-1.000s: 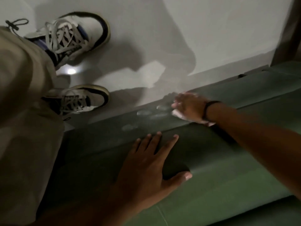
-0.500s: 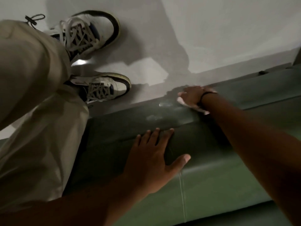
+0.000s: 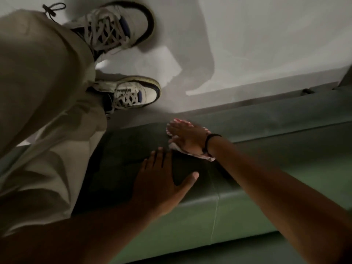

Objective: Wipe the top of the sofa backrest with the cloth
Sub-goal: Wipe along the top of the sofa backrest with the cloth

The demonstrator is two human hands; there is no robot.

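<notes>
Grip-wise, going left to right: left hand [image 3: 162, 184] is flat on the sofa backrest [image 3: 276, 134], fingers spread out and thumb sticking off to the right, palm down, not holding anything, just planted on the dark green top near the front edge. Further left of it you've got beige trousers [image 3: 42, 115] filling that whole side of the view, with a drawstring toggle [image 3: 52, 9] poking out at the top, and two white sneakers [image 3: 118, 27] with dark trim standing on the pale floor [image 3: 266, 35] behind the sofa. Moving right, the right hand [image 3: 187, 138] sits just beyond the left one, close but not touching it, also palm down with the fingers laid out flat and pointing left. It's pressing the cloth [image 3: 208, 158] onto the backrest rather than pinching it; you only see bits of the cloth peeking out around the fingers and under the wrist, whitish with what looks like a reddish pattern, kinda blurry so can't say more. Black band [image 3: 210, 139] on that wrist. Right forearm [image 3: 276, 197] runs diagonally down to the lower right corner, crossing over the front face of the backrest, which is a lighter green with a thin vertical seam [image 3: 215, 216] in it.
</notes>
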